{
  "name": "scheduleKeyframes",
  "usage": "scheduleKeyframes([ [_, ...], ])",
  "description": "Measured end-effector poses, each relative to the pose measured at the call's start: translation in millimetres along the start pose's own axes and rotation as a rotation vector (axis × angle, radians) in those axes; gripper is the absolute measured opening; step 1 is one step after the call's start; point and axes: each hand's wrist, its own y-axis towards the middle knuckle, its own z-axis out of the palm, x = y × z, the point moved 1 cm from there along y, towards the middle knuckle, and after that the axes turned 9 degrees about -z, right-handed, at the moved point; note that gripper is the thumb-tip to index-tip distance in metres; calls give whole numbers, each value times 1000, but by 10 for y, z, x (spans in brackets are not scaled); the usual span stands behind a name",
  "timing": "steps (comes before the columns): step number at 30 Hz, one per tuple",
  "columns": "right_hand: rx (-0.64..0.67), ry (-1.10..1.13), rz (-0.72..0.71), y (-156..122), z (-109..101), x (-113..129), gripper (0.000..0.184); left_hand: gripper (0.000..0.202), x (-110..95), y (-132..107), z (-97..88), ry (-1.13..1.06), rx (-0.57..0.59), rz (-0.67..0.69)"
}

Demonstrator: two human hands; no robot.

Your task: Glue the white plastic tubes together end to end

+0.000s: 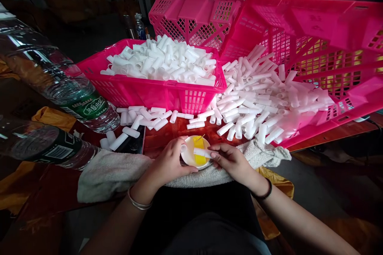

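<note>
One white tube point(204, 152) at lower centre of the frame, pinched by its right end in the right hand point(235, 162), long axis crosswise, free end toward the left hand point(171, 161), above a yellow piece point(200, 160) in a white bowl point(188, 158). Left fingers curved round the bowl's left side, beside another tube's open end point(183, 148); cannot tell whether gripping it. At left, green label point(92, 107) with white characters, illegible; barcode point(61, 149) below.

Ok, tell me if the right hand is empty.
No, the right hand pinches a white tube between thumb and fingers.
</note>
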Motion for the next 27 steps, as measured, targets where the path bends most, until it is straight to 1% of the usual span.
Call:
scheduleKeyframes([
  [1, 16, -31, -17, 0, -9, 9, 16, 85, -3, 0, -3, 10, 0, -1],
  [3, 48, -121, -127, 2, -28, 33, 15, 84, -10, 1, -7, 25, -5, 7],
  [4, 59, -140, -171, 3, -34, 41, 15, 84, -12, 1, -6, 28, -7, 15],
  [5, 59, -127, -181, 5, -36, 44, 15, 84, -13, 1, -5, 28, -9, 25],
  [6, 50, -87, -151, 6, -34, 39, 16, 84, -11, 1, -2, 27, -8, 32],
  [8, 2, 4, -29, 5, -23, 17, 19, 84, -2, 2, 5, 28, -6, 31],
  [9, -28, 22, 21, 4, -15, 7, 19, 85, 4, 2, 7, 31, -6, 24],
  [10, -51, 12, 38, 3, -10, 1, 19, 86, 9, 2, 8, 34, -8, 14],
  [11, -63, -24, 21, 3, -6, 2, 17, 86, 12, 2, 7, 36, -9, 5],
  [13, -66, -115, -75, 6, -6, 19, 11, 86, 12, 1, 2, 32, -11, -1],
  [15, -37, -129, -127, 11, -8, 41, 10, 86, 5, -1, -5, 20, -9, 4],
  [16, -26, -105, -110, 12, -11, 46, 12, 85, 2, -2, -7, 15, -7, 1],
  [18, -18, -65, -28, 7, -19, 43, 16, 84, -1, -1, -5, 7, 0, -12],
  [19, -9, -78, -6, -1, -25, 35, 18, 84, 1, 2, -3, 5, 2, -23],
  [20, 8, -120, -24, -10, -34, 27, 18, 85, 4, 5, 0, 5, 5, -35],
  [21, 27, -185, -85, -20, -45, 18, 17, 85, 7, 10, 0, 5, 10, -44],
  [23, 81, -319, -262, -42, -59, 1, 17, 85, 4, 18, -16, 7, 14, -31],
  [24, 92, -354, -335, -49, -61, -5, 18, 83, -6, 20, -36, 12, 5, 0],
  [25, 82, -357, -370, -52, -59, -6, 19, 75, -23, 19, -65, 23, -12, 38],
  [26, 41, -323, -361, -50, -54, -1, 17, 63, -47, 15, -103, 38, -46, 73],
  [27, -24, -251, -315, -43, -46, 15, 16, 47, -77, 6, -146, 57, -85, 100],
])
